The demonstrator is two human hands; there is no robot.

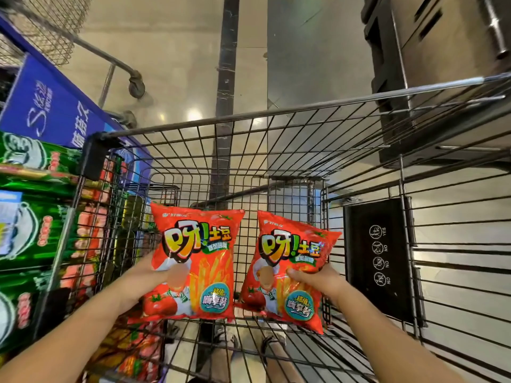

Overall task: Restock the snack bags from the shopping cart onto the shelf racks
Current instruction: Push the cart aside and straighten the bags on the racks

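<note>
Two red snack bags with tomato and fries artwork are held upright over the wire shopping cart (249,117). My left hand (149,275) grips the left red bag (196,261) at its left edge. My right hand (315,280) grips the right red bag (287,269) at its right edge, thumb across the front. Both bags hang side by side inside the cart's basket, a narrow gap between them. The shelf rack (33,217) stands at the left, stocked with green snack bags.
A blue display sign (47,106) sits above the green bags at left. More red and orange bags (132,355) show through the cart's left wall. A black warning panel (378,258) hangs on the cart's right side. A dark metal cabinet (431,64) stands far right; another cart's wheels (137,87) at upper left.
</note>
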